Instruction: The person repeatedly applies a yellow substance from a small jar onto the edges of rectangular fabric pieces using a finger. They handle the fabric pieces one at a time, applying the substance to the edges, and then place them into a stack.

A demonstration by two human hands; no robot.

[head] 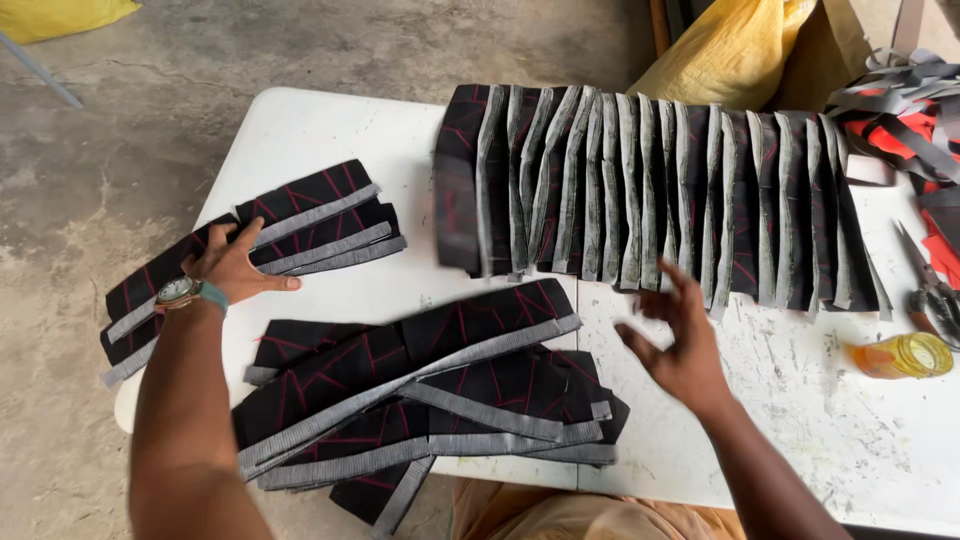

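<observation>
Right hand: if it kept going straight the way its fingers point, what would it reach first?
The right hand points up and away, toward the long row of overlapped black fabric pieces with grey strips. Its fingertips are already at the row's near edge, so that would likely come first; the hand's height above the white table is unclear.

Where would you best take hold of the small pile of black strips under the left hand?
Probably at the pile of black strips far end, up and to the right, coming in from beyond the left hand. That hand lies flat on the pile's middle, while the far ends with grey edging lie fanned and free on the white table, with bare tabletop around them.
</observation>
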